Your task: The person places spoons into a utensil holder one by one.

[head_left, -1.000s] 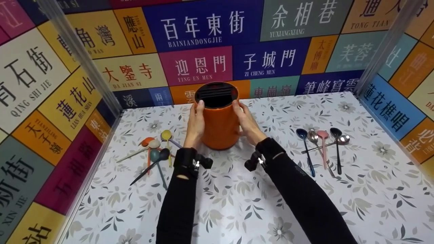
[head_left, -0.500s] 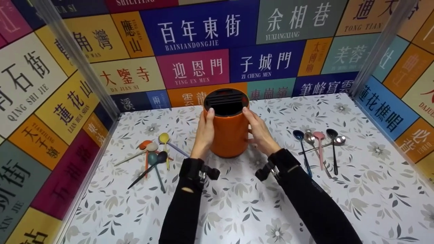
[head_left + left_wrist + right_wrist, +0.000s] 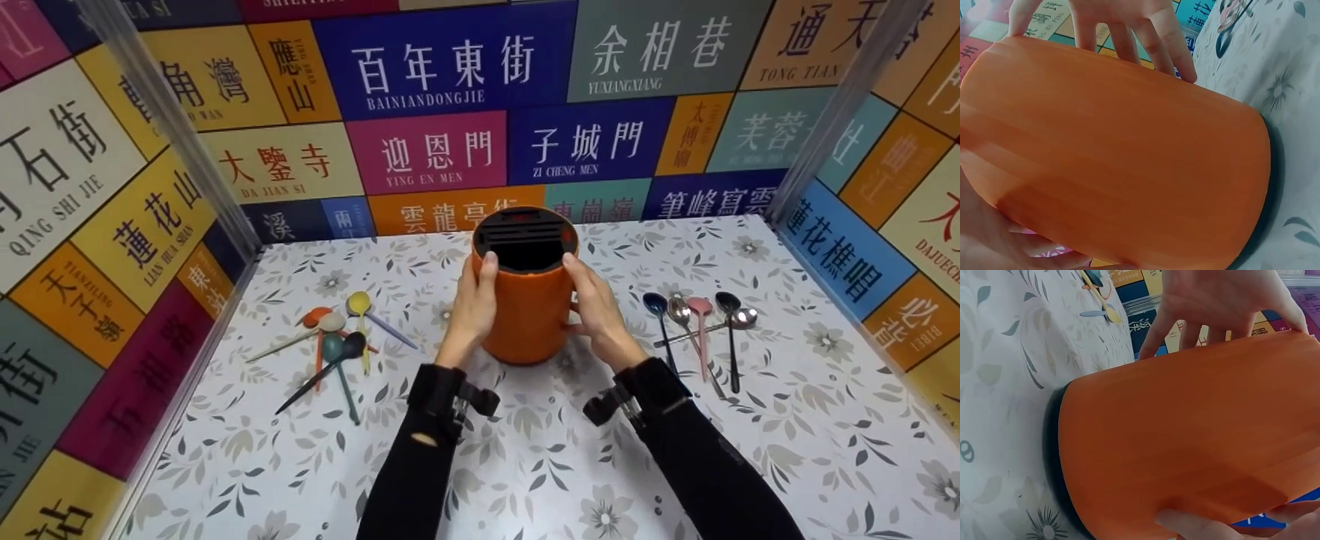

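In the head view an orange cylindrical utensil holder (image 3: 526, 319), with a black slotted insert (image 3: 525, 241) in its top, stands upright near the table's middle. My left hand (image 3: 471, 309) grips its left side, thumb up at the rim. On the opposite side my right hand (image 3: 598, 307) grips it the same way, beside a small orange loop. Both wrist views are filled by the holder's smooth orange wall (image 3: 1129, 152) and show its dark base rim (image 3: 1055, 450) close to the tabletop. Whether the base touches the table, I cannot tell. Some fingers are hidden behind the holder.
Left of the holder lies a loose pile of coloured spoons, among them a yellow spoon (image 3: 359, 303) and a black spoon (image 3: 353, 344). To the right lie a pink spoon (image 3: 700, 306), a blue spoon (image 3: 655, 303) and several others. Sign-printed panels (image 3: 435, 142) enclose the floral tabletop (image 3: 540, 465).
Both hands have brought the orange utensil holder to the right and closer to me, keeping their grip. The head view has shifted slightly; the spoons lie as before.
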The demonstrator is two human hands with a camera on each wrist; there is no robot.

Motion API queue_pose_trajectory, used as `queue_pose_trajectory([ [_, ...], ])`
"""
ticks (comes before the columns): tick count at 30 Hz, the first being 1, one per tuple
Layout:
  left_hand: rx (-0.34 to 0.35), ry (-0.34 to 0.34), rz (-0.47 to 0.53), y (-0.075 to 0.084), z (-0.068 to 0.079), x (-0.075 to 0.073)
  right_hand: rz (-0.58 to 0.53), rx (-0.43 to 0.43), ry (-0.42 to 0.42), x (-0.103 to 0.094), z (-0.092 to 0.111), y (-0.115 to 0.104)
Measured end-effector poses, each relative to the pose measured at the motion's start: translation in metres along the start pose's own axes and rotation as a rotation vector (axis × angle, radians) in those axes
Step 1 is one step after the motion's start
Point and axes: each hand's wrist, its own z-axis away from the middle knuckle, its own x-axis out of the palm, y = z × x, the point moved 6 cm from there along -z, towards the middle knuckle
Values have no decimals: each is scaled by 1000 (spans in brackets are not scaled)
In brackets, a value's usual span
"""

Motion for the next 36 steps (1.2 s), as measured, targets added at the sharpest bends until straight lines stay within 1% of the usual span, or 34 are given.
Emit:
queue_pose_trajectory([
  [4,36,10,-13,4,7,3,10,-11,30,-5,7,2],
  [9,65,-3,-23,7,14,6,9,-18,39,-8,17,4],
  [17,14,-27,-51,9,31,6,-9,-62,47,-7,35,6],
  [21,13,-31,-61,10,38,5,12,-79,59,-7,43,8],
  [24,18,-33,-67,12,43,3,60,-89,72,-8,48,8],
  [30,42,-54,-44,14,47,1,109,-115,92,-9,55,8],
  [32,23,-65,-52,14,50,1,101,-120,89,-9,56,8],
  [36,-46,-77,-88,12,52,-1,70,-113,69,-9,56,8],
])
